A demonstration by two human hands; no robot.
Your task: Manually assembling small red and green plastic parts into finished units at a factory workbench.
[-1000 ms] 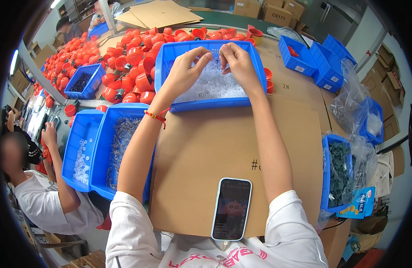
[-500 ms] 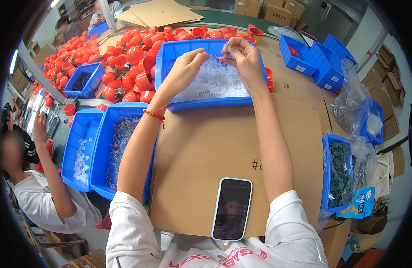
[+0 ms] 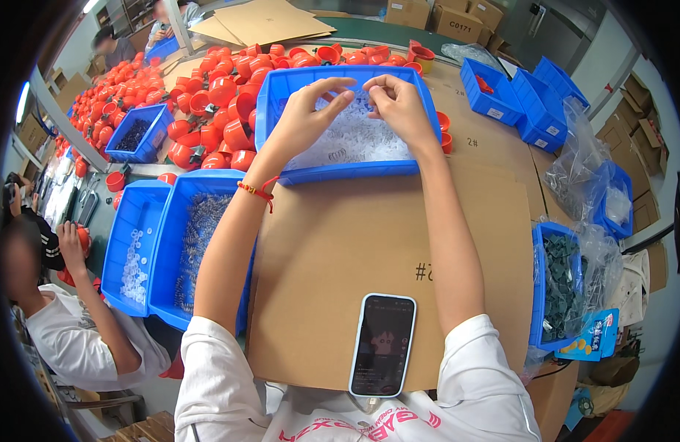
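Above a blue bin [image 3: 347, 174] of small translucent white plastic pieces [image 3: 365, 138], both my hands are raised close together. My left hand [image 3: 310, 114] has its thumb and fingers apart, and nothing shows between them. To its right, my right hand [image 3: 400, 110] has its fingers curled into a pinch; whatever they hold, if anything, is too small or hidden to make out. A few metal springs [image 3: 340, 155] seem to lie on the white pieces. Beside my left forearm stands a blue bin of metal springs [image 3: 200, 236], with a bin of small white rings [image 3: 136, 269] left of it.
Cardboard [image 3: 325, 295] covers the table before me, with a phone [image 3: 382, 345] near its front edge. Red cups [image 3: 222, 92] pile up behind and left. A bin of dark green parts [image 3: 561, 287] stands right. Another person [image 3: 96, 317] sits at the left.
My left hand's fingers have spread apart from a closed pose. My right fingers have come down slightly, and the clear piece seen at their tips no longer shows. The person at left lowered an arm.
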